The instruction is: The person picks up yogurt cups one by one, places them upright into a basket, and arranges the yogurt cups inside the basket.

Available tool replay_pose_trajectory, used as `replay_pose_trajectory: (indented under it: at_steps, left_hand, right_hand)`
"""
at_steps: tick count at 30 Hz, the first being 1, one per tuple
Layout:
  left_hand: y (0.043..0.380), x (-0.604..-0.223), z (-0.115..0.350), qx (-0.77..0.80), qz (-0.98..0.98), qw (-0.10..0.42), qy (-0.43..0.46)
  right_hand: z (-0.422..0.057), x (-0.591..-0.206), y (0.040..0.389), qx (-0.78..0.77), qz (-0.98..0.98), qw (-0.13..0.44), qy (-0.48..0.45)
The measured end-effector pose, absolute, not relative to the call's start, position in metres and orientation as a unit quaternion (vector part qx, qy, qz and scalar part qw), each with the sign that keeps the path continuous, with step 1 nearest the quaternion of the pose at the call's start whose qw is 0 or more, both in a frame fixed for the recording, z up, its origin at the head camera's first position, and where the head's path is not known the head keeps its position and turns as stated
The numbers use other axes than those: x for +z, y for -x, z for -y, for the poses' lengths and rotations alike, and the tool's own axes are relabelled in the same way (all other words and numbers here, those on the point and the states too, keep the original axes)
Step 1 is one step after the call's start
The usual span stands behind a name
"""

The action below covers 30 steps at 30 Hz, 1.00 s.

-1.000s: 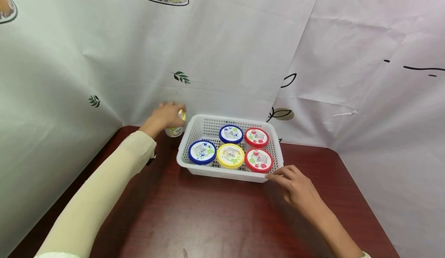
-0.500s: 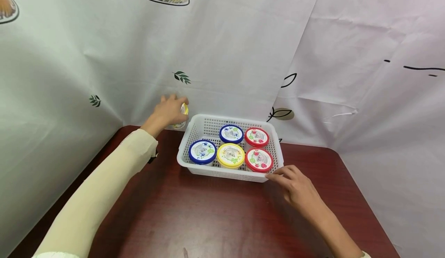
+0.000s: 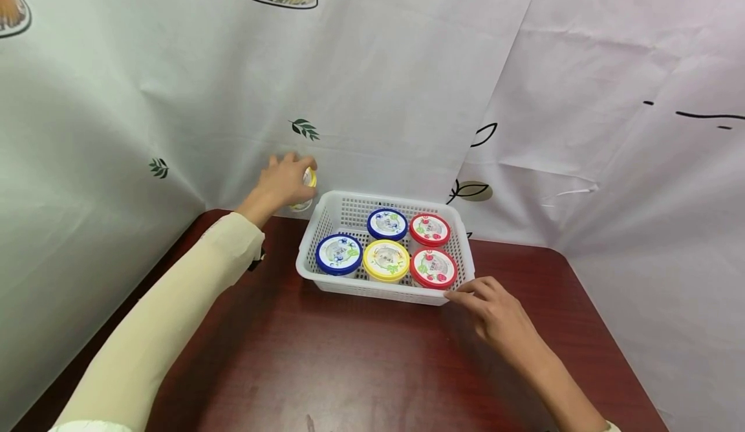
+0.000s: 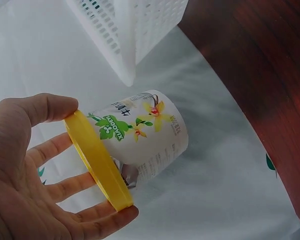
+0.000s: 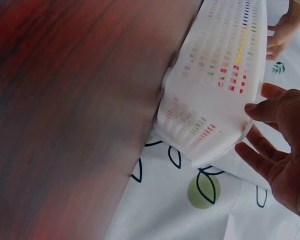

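My left hand [image 3: 280, 183] holds a white paper tub with a yellow lid [image 4: 97, 157], thumb and fingertips around the lid's rim. In the left wrist view the tub [image 4: 147, 132] lies tilted, with printed yellow flowers and a green logo on its side. It is off the table, just beyond the basket's back left corner. At the front right corner of the white plastic basket [image 3: 378, 291], my right hand [image 3: 500, 315] grips the rim between thumb and fingers. Inside stand two blue-lidded tubs [image 3: 339, 255], one yellow-lidded tub [image 3: 387, 260] and two red-lidded tubs [image 3: 433, 268].
The basket stands near the back edge of a dark red wooden table [image 3: 349, 367]. White printed cloth [image 3: 396, 96] hangs behind and along both sides. Inside the basket, the back left corner shows bare floor.
My left hand has lifted the yellow-lidded tub off the table, moving slightly up and to the right. My right hand and the basket have stayed in place.
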State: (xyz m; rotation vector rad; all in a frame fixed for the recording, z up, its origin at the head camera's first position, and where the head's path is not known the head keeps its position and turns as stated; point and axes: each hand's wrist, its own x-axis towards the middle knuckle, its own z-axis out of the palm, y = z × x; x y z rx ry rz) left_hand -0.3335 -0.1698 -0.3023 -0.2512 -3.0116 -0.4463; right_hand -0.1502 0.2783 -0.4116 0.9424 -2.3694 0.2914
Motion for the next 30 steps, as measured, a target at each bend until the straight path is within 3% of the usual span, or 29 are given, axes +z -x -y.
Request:
replay_pose_trajectory:
  at_steps: [30]
  left_hand:
    - [0.335, -0.291, 0.143, -0.151, 0.98, 0.048, 0.121]
  right_hand:
    - [-0.279, -0.412, 0.151, 0.113, 0.885, 0.284, -0.351]
